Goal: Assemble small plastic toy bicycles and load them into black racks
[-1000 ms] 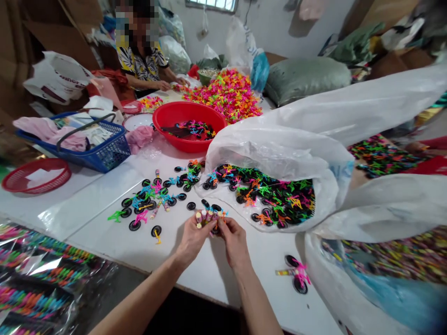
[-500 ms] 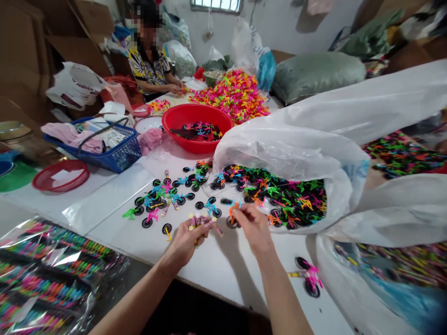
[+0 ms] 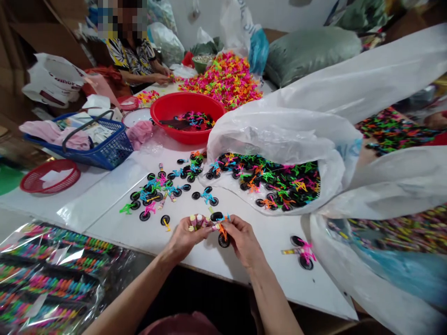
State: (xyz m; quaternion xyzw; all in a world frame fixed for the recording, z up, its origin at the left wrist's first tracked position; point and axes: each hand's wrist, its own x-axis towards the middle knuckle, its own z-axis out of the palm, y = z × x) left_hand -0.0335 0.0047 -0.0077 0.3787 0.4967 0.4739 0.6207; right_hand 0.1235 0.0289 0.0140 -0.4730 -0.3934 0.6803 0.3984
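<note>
My left hand [image 3: 184, 239] is closed around a bunch of small patterned tubes [image 3: 199, 222] with pale ends. In my right hand [image 3: 243, 240], thumb and fingers pinch an orange toy bicycle [image 3: 222, 231] with black wheels, a blue piece at its top. The two hands are close together, and one tube end meets the bicycle or lies right beside it; I cannot tell which. Ahead on the white table, a blue toy bicycle [image 3: 209, 197] lies flat. A pile of mixed toy bicycles [image 3: 159, 186] spreads to its left. Off to the right rests a pink toy bicycle [image 3: 307, 253] with a tube.
A white sack [image 3: 279, 135] spills toy bicycles at right; another sack [image 3: 349, 279] holds patterned tubes. Behind stand a red basin [image 3: 188, 135] and a blue basket [image 3: 115, 149]. Packed bags [image 3: 45, 274] lie lower left. A person [image 3: 134, 65] sits by colourful pieces [image 3: 223, 81].
My right hand has brought the orange bicycle left and toward my left hand, so they now nearly meet. The left hand keeps its tubes. The camera view has shifted slightly.
</note>
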